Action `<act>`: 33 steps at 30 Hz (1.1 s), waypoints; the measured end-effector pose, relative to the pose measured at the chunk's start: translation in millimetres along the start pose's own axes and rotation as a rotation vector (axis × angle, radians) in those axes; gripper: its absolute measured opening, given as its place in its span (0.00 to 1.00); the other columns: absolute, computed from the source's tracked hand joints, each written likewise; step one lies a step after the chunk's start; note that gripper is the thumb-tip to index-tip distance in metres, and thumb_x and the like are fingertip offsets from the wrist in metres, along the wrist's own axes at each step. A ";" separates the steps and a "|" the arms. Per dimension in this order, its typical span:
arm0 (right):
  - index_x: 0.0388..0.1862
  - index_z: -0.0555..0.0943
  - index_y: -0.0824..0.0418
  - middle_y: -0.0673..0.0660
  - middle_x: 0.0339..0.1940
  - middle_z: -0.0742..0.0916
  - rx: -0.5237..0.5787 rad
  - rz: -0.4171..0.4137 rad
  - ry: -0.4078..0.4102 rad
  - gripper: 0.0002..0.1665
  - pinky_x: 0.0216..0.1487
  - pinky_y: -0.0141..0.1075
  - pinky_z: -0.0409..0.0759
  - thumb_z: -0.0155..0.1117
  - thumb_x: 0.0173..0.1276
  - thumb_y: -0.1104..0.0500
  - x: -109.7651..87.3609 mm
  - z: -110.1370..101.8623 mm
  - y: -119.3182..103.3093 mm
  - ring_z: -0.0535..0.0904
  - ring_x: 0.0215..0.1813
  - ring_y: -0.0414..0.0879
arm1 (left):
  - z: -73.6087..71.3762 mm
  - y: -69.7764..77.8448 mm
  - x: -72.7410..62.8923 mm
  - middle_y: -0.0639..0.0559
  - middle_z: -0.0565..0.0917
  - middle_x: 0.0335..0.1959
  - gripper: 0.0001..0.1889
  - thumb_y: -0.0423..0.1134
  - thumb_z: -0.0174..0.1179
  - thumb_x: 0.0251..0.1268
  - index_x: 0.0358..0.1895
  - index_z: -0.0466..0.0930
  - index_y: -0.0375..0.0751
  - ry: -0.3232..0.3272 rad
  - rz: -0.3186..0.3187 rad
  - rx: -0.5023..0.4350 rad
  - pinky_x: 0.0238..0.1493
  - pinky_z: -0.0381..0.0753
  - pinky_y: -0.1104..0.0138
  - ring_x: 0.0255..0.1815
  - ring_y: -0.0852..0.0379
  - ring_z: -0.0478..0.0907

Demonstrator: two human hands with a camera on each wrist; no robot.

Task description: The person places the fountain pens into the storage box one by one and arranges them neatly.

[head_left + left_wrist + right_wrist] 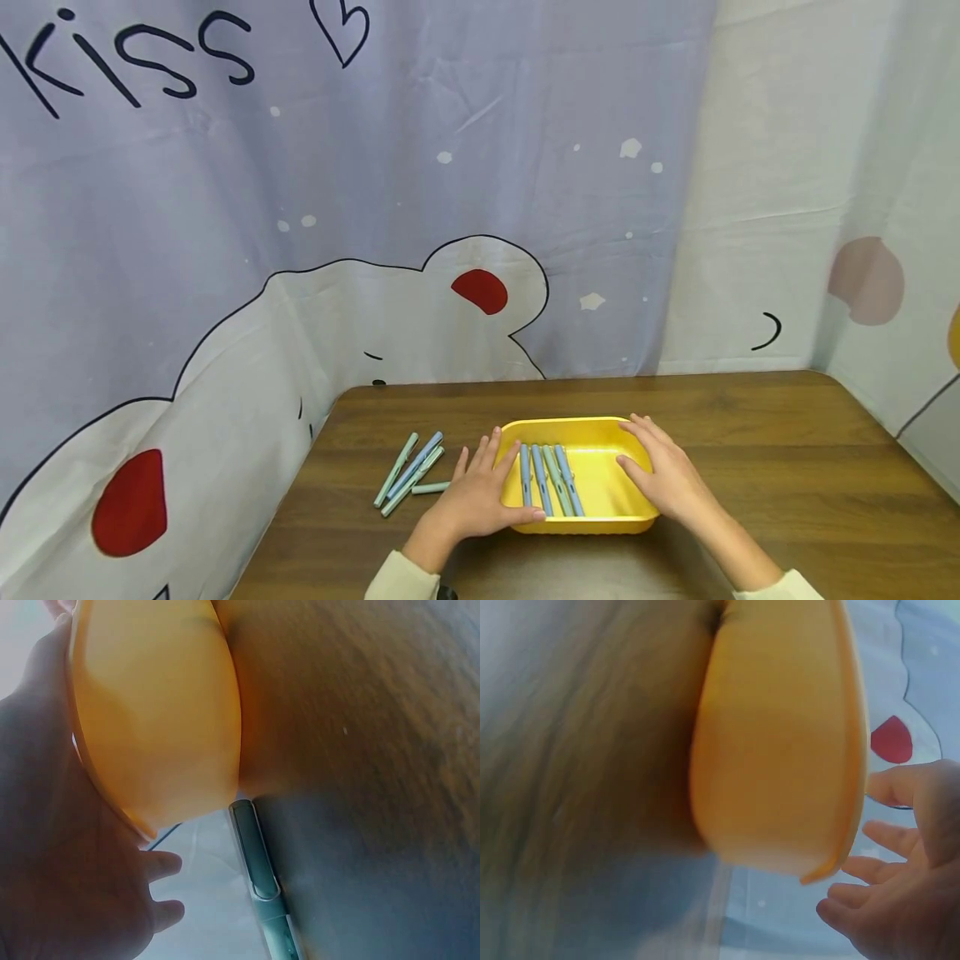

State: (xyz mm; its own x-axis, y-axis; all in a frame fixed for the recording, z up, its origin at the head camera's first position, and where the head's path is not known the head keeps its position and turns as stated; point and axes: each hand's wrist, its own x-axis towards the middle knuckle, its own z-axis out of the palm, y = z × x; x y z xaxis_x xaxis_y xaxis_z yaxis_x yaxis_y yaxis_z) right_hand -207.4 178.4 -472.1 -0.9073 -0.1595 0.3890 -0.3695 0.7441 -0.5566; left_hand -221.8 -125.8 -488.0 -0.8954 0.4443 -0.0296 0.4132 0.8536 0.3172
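At the yellow tray (600, 526): left hand (480, 497), right hand (667, 473) spread, gripping nothing.
Pens inside (556, 480): may slide if uneven pushing tilts it.

Brown wooden table (795, 458); pale printed curtain (525, 200) with black "kiss" lettering (153, 63)

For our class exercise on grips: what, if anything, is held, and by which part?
Nothing is visibly gripped. The left hand lies spread at the left rim of the yellow tray, the right hand spread at its right rim.
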 end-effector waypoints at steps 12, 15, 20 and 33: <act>0.75 0.68 0.64 0.72 0.77 0.65 -0.146 -0.054 -0.077 0.38 0.69 0.71 0.58 0.66 0.73 0.49 -17.3 -4.6 17.4 0.55 0.78 0.72 | 0.4 -1.9 -0.2 0.40 0.42 0.84 0.57 0.79 0.55 0.56 0.83 0.50 0.49 0.006 0.008 0.003 0.77 0.43 0.38 0.83 0.39 0.44; 0.76 0.67 0.64 0.71 0.78 0.64 -0.150 -0.066 -0.094 0.39 0.69 0.70 0.58 0.64 0.74 0.45 -21.5 -5.6 19.2 0.54 0.79 0.70 | 0.0 -2.3 0.1 0.40 0.42 0.84 0.57 0.79 0.55 0.56 0.83 0.50 0.50 0.004 0.006 0.007 0.78 0.42 0.38 0.83 0.39 0.44; 0.77 0.66 0.63 0.69 0.80 0.63 -0.159 -0.076 -0.127 0.41 0.71 0.68 0.58 0.60 0.76 0.41 -27.1 -6.5 21.7 0.52 0.80 0.69 | 0.0 -3.1 0.2 0.41 0.41 0.84 0.57 0.79 0.55 0.57 0.83 0.50 0.50 0.000 0.007 0.001 0.78 0.42 0.38 0.83 0.39 0.43; 0.79 0.65 0.60 0.67 0.81 0.61 -0.215 -0.109 -0.203 0.42 0.70 0.68 0.59 0.56 0.76 0.38 -38.3 -10.6 25.3 0.52 0.80 0.69 | 0.1 -2.3 1.3 0.42 0.40 0.84 0.57 0.79 0.56 0.56 0.83 0.50 0.50 -0.005 -0.006 -0.009 0.78 0.41 0.38 0.84 0.41 0.43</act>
State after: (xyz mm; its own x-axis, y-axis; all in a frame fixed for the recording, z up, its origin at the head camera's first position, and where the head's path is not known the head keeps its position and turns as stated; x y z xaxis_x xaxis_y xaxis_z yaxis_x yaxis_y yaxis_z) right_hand -179.8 210.3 -493.3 -0.8943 -0.3558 0.2713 -0.4353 0.8321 -0.3437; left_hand -223.9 -127.2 -488.9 -0.8968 0.4410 -0.0361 0.4068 0.8537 0.3251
